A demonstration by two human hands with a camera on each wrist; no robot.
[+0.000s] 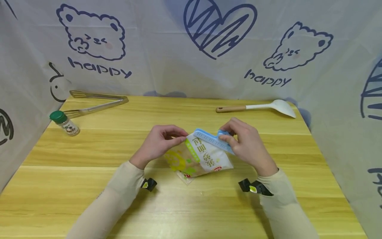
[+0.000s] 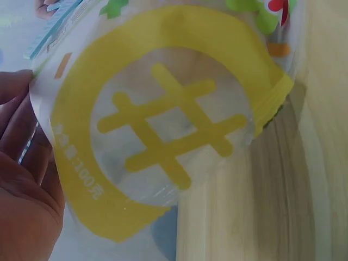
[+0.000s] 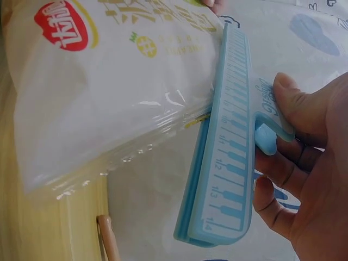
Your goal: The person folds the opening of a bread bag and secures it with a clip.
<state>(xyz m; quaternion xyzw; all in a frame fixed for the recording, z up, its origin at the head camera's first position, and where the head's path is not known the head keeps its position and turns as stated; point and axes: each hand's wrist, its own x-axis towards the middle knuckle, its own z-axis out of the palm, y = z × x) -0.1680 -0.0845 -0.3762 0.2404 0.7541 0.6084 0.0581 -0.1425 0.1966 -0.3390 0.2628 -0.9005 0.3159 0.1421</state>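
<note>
A plastic food bag [image 1: 206, 161] with white, yellow and green print is held tilted above the table. My left hand [image 1: 162, 141] pinches its upper left edge between thumb and fingers. In the left wrist view the bag's clear round window [image 2: 174, 125] with a yellow lattice fills most of the picture. My right hand [image 1: 246, 142] grips the handle of a light blue bag clip [image 3: 223, 157] printed with piano keys. The clip lies along the bag's top edge, and one end sticks out beyond the bag. Whether it clamps the film tightly, I cannot tell.
Metal tongs [image 1: 104, 105] lie at the back left of the wooden table [image 1: 191, 212], near a green-capped seasoning jar [image 1: 67, 124]. A white ladle [image 1: 262, 107] with a wooden handle lies at the back right. White printed cloth [image 1: 161, 49] hangs behind and at the sides.
</note>
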